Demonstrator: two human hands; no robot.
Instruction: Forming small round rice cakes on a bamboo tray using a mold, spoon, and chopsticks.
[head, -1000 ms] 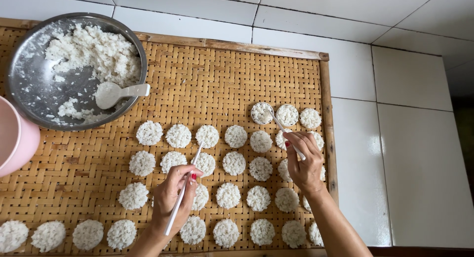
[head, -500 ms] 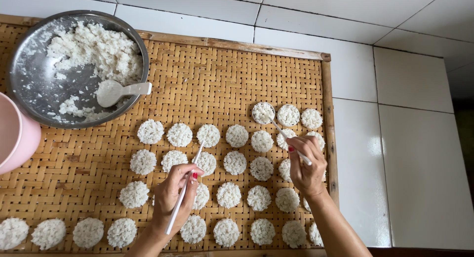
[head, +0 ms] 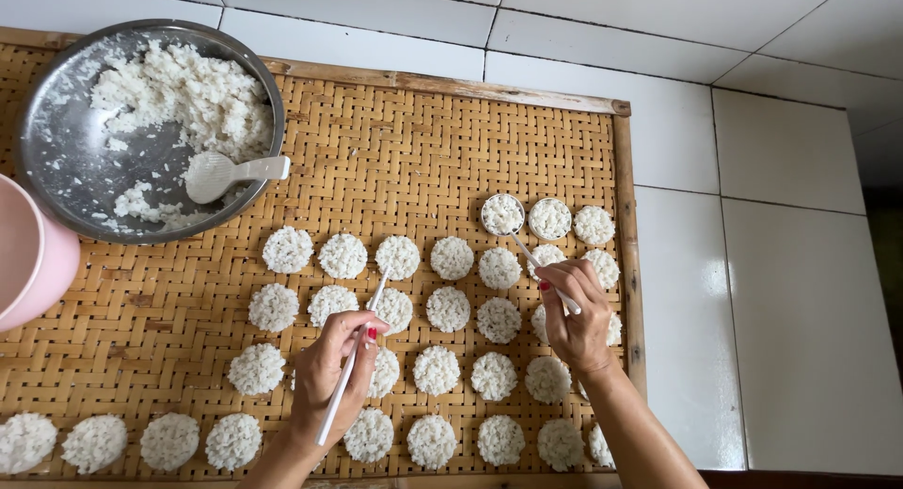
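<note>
**Rice rounds laid out on woven tray**

White tiled floor (head: 781, 150) beneath; woven bamboo tray (head: 414, 141) with wooden rim on top. Metal bowl (head: 56, 160) of loose rice with white spoon (head: 230, 172) at tray's far left, pink container (head: 33, 259) just beside. Rows of rice rounds (head: 450, 308) across tray. Left hand (head: 334, 371), grip closed around white stick (head: 350, 365). Right hand (head: 578, 310), grip pinching handle of small ring mould (head: 502, 213), mould filled with rice, resting in top row.
</note>
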